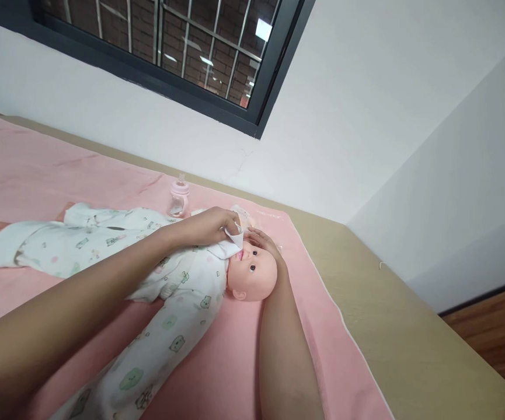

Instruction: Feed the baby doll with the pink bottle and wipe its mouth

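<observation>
A baby doll (252, 274) lies on its back on a pink blanket (217, 356), its bald head to the right. It wears white printed clothes (177, 326). My left hand (212, 226) is closed round a white cloth (226, 248), which touches the doll near its mouth and chin. My right hand (264, 240) rests at the far side of the doll's head, fingers stretched out and partly hidden behind the face, with the wrist beside the crown.
Just beyond the doll's body stands a pink baby bottle (179, 197). A crumpled clear packet (244, 217) lies behind my hands. The wooden surface (366, 303) shows right of the blanket. A white wall (322, 146) with a dark-framed window (252, 116) rises behind.
</observation>
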`<action>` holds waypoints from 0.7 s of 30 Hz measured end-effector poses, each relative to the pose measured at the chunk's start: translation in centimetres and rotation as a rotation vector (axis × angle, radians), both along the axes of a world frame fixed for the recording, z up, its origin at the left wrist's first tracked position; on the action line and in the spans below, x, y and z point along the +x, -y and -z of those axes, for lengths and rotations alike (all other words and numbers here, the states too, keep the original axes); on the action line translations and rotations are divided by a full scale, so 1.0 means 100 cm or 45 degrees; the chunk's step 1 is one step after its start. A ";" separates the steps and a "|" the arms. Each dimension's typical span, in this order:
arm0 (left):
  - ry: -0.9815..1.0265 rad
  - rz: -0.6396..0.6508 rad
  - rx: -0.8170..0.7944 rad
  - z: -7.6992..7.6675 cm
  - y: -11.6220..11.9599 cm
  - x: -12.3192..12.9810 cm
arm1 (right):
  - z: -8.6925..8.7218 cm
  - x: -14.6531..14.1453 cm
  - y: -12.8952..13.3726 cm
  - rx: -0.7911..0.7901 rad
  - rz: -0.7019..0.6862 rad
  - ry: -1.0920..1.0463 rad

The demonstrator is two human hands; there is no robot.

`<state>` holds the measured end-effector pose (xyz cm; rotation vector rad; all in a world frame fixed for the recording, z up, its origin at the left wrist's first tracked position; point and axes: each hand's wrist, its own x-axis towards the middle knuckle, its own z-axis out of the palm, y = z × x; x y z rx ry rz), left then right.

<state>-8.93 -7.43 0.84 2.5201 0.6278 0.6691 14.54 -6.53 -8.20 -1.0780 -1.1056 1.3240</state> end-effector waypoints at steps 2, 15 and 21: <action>0.002 -0.010 0.015 -0.001 0.001 -0.001 | 0.000 0.000 0.001 0.003 0.011 -0.003; 0.010 0.081 -0.036 -0.002 0.002 -0.002 | -0.005 -0.003 0.003 -0.025 0.051 -0.014; -0.011 0.109 -0.054 -0.003 0.004 -0.003 | -0.008 -0.006 0.004 -0.028 0.066 -0.018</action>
